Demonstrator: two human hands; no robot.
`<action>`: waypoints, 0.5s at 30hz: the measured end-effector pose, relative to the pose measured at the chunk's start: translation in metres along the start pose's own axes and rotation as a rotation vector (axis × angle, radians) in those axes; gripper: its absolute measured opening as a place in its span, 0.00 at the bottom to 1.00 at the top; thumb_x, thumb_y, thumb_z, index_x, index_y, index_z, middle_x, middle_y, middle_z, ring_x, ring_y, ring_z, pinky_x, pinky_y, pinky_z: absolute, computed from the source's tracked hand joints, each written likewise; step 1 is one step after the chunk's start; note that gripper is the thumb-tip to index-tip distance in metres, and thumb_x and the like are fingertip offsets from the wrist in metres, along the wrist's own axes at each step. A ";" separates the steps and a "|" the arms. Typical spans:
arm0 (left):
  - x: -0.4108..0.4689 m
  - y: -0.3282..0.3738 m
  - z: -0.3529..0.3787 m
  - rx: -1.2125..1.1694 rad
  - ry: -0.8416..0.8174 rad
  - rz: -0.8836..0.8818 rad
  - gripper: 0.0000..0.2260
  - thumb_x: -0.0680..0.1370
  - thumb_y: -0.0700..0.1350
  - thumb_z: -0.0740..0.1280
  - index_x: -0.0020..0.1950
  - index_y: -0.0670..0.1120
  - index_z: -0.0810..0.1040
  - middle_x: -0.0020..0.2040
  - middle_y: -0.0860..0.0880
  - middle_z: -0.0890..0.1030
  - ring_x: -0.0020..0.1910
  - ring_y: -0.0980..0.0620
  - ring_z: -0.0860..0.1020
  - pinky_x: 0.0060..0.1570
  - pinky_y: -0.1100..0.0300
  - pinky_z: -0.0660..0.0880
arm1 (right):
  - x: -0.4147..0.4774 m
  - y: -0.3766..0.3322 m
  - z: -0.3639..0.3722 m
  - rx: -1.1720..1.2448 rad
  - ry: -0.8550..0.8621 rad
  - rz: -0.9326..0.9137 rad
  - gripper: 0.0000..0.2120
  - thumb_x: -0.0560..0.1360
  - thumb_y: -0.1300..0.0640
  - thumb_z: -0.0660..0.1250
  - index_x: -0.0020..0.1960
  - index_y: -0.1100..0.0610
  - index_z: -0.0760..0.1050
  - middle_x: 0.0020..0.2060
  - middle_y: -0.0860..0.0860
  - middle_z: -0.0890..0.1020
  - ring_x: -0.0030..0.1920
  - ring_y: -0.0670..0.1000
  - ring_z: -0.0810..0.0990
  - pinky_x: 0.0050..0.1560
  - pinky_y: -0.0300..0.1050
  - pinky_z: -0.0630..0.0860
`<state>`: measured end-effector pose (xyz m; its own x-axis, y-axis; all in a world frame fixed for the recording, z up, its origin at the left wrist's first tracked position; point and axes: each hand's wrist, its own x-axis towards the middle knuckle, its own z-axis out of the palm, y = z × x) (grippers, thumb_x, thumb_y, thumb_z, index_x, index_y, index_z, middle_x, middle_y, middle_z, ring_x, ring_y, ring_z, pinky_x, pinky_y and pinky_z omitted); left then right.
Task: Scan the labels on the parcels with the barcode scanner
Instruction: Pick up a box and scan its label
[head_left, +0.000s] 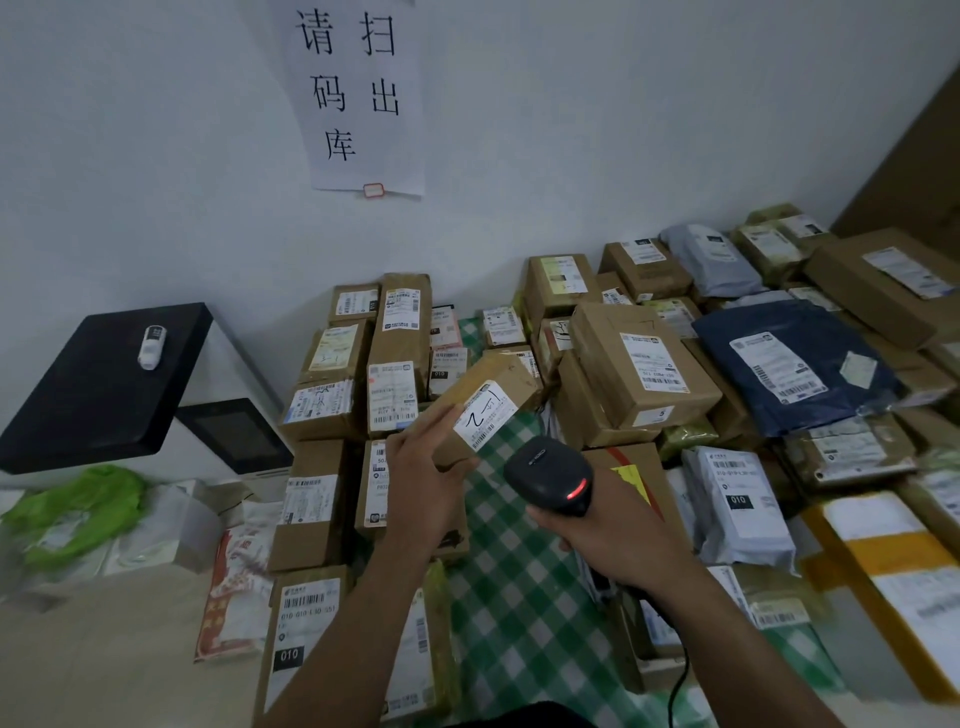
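The left hand (423, 483) grips a tilted box (501, 376), label (485, 415) up; the right hand (602, 540) grips the scanner (545, 473), its handle hidden, its cable (675, 686) seemingly trailing off-frame below.

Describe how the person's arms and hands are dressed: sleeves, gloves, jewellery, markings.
The left hand and right hand are bare, without gloves. No sleeves show up to the frame edge, and no watch, ring or marking is visible.
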<state>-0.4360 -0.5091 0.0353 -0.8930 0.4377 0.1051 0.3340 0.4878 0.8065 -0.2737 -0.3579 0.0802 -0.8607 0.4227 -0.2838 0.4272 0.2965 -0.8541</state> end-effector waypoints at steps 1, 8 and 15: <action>0.000 -0.001 0.000 0.010 -0.001 0.005 0.34 0.73 0.39 0.78 0.76 0.54 0.72 0.75 0.57 0.71 0.63 0.59 0.58 0.63 0.66 0.59 | 0.001 0.000 0.001 -0.009 -0.003 0.004 0.24 0.75 0.49 0.77 0.68 0.42 0.73 0.52 0.42 0.85 0.48 0.42 0.84 0.48 0.38 0.77; 0.001 -0.002 0.002 0.058 -0.018 -0.003 0.33 0.75 0.40 0.77 0.78 0.54 0.71 0.75 0.55 0.72 0.64 0.57 0.58 0.63 0.63 0.62 | 0.004 0.001 0.004 -0.056 -0.019 0.025 0.26 0.74 0.47 0.78 0.69 0.43 0.73 0.53 0.42 0.84 0.51 0.44 0.83 0.46 0.36 0.74; 0.002 -0.008 0.005 0.095 -0.043 -0.004 0.32 0.76 0.43 0.77 0.78 0.54 0.70 0.75 0.55 0.72 0.68 0.50 0.62 0.67 0.54 0.68 | 0.003 0.001 0.004 -0.089 -0.036 0.018 0.26 0.75 0.47 0.77 0.69 0.44 0.72 0.53 0.42 0.83 0.52 0.42 0.82 0.46 0.36 0.73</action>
<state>-0.4393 -0.5083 0.0267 -0.8812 0.4668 0.0753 0.3595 0.5580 0.7479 -0.2774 -0.3600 0.0766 -0.8614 0.3984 -0.3151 0.4640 0.3647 -0.8073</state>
